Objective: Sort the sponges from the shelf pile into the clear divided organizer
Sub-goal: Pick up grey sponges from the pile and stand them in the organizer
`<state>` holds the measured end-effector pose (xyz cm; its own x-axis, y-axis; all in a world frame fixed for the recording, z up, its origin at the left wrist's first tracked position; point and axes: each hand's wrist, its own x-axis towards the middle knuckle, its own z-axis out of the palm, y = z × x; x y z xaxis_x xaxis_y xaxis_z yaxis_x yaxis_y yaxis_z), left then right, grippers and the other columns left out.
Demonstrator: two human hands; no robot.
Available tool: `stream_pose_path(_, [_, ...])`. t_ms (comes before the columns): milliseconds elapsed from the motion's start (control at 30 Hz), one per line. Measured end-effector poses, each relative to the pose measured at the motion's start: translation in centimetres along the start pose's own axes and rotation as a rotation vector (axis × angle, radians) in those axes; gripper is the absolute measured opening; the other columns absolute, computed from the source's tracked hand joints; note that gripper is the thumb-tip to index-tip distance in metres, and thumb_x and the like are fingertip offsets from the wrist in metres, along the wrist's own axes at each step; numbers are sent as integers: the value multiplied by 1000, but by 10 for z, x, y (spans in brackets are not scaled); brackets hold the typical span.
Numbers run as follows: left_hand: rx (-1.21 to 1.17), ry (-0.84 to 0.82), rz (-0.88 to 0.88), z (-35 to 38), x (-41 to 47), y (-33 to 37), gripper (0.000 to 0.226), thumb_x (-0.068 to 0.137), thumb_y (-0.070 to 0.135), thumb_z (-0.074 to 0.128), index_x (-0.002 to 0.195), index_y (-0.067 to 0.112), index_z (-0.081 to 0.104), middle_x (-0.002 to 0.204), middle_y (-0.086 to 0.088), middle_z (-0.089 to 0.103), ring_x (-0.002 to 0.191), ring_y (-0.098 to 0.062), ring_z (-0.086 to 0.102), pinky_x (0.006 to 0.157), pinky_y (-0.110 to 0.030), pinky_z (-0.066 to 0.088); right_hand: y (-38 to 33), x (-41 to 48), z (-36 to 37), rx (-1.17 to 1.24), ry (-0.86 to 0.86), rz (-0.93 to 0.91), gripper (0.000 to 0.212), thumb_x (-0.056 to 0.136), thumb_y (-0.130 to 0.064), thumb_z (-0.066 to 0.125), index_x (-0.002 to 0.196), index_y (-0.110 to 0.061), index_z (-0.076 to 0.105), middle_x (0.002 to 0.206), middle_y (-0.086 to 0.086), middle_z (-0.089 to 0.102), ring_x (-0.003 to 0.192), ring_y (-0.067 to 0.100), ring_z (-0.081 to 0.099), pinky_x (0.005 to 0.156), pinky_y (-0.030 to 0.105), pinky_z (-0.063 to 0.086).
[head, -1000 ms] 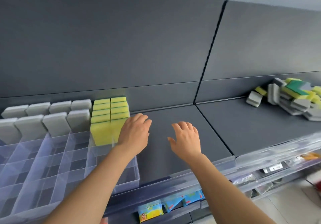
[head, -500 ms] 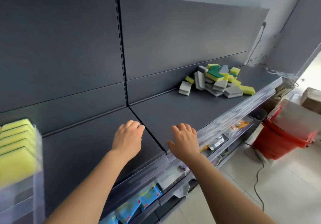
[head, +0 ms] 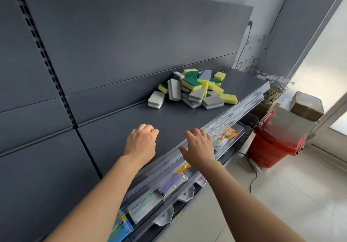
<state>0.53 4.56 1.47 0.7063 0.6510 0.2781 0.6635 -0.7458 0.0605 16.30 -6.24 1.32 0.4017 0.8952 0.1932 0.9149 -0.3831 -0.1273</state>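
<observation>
— So, where do the sponges sit?

— They sit in a loose pile of sponges (head: 193, 91) on the dark grey shelf (head: 169, 119), toward its far right end and close to the back panel (head: 131, 53). Grey-and-white ones and yellow ones with green faces lie jumbled over each other at all angles.

— Are any of them apart from the heap?

— Barely. One grey-and-white sponge (head: 156, 99) lies flat at the left edge of the pile, just beside a grey sponge (head: 173, 89) standing on end. A yellow sponge (head: 229, 98) lies at the near right of the pile, close to the clear strip (head: 244, 106) along the shelf's front edge.

— And the hands?

— Both are bare and hold nothing. The left hand (head: 141, 142) hovers over the near part of the shelf, back upward, with its fingers loosely curled under. The right hand (head: 199, 147) is just to its right, over the clear strip, with its fingers spread apart and relaxed. I cannot tell whether it touches the strip. Both hands are well apart from the pile.

— What else is around?

— Below the shelf, packets (head: 171, 184) lie on a lower tier behind clear fronts. At the right, stacked red baskets (head: 270, 147) stand on the pale tiled floor (head: 281, 194), with a brown box (head: 307, 108) beyond them. A cable (head: 253, 177) trails across the tiles near the baskets.
</observation>
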Motion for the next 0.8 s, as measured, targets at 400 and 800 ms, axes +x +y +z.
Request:
stream_pose_path(400, [-65,12,71,45,142,58,31,90,22,55,121,18,54,124,3,52,118,-19,43,95,-32,38,107,92,9,1,-7,99,49,88,-45,57,128,-20,47,130,4,48,126,26,36,105,37,28])
stream_pose_path(800, [-112,36,32,78,279,80,43,89,27,58,130,17,50,129,-3,49,120,-24,43,93,-39,43,191,207,26,2,11,135,47,86,-37,57,129,-21,47,129,4,49,124,26,39,101,37,31])
